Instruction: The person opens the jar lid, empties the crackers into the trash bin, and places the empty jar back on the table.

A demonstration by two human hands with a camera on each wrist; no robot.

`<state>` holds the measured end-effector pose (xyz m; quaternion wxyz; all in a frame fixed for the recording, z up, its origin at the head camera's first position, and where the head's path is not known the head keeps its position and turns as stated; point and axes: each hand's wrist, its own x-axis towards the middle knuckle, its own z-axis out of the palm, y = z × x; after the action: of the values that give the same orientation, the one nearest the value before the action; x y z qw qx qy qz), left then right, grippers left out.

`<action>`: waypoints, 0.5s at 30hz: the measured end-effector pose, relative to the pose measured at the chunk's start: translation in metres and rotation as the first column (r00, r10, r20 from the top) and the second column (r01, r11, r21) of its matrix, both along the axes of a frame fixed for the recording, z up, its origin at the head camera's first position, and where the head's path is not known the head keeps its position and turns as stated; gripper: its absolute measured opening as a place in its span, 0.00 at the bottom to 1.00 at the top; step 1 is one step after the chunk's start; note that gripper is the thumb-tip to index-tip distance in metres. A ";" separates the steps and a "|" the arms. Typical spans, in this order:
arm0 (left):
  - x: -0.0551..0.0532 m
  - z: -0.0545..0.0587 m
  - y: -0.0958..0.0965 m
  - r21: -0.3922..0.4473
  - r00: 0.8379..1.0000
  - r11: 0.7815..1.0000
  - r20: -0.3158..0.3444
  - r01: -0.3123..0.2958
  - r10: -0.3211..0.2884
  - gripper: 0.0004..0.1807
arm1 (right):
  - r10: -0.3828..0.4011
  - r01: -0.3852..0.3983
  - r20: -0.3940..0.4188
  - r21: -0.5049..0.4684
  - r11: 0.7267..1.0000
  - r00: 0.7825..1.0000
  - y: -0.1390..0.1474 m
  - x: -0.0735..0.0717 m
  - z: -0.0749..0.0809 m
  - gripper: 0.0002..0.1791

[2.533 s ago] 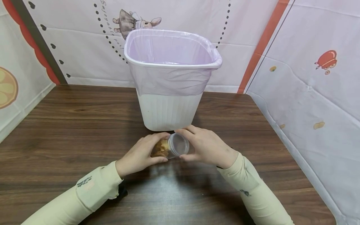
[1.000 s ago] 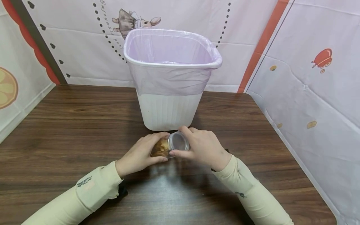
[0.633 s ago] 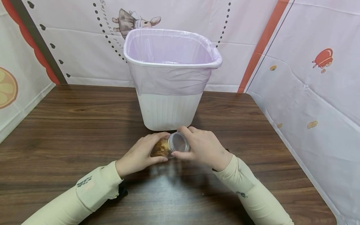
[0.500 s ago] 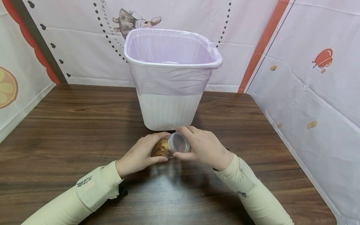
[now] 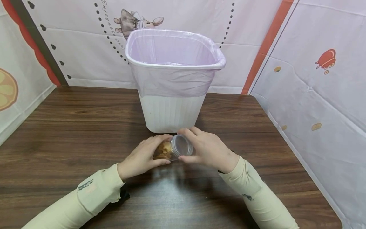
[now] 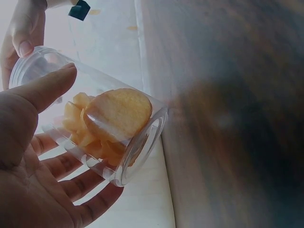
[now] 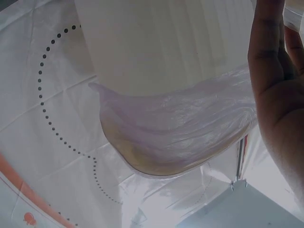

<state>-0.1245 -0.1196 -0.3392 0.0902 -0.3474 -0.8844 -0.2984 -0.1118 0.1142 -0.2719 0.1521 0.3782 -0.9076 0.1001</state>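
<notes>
The left hand clasps the jar at nine o'clock, the right hand pinches its lid at three, and opening seems unfinished, chips inside, over the worktop at the bin's six o'clock.

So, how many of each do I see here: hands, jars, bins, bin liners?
Left hand and right hand: 2
Jar: 1
Bin: 1
Liner: 1
Total: 5
</notes>
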 end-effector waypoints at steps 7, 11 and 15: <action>0.000 0.000 0.000 -0.002 1.000 1.000 -0.010 0.003 -0.003 0.41 | 0.000 0.000 -0.003 0.006 1.000 1.000 0.000 0.000 0.000 0.35; 0.000 0.000 0.000 -0.002 1.000 1.000 -0.009 0.002 -0.002 0.41 | 0.007 -0.007 -0.001 0.010 1.000 1.000 0.000 0.000 0.000 0.36; 0.000 0.000 0.000 -0.003 1.000 1.000 -0.006 0.001 -0.001 0.41 | 0.011 -0.011 0.001 0.016 1.000 1.000 0.001 -0.001 0.000 0.36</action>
<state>-0.1243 -0.1196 -0.3391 0.0924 -0.3489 -0.8843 -0.2962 -0.1125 0.1148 -0.2715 0.1483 0.3842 -0.9064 0.0938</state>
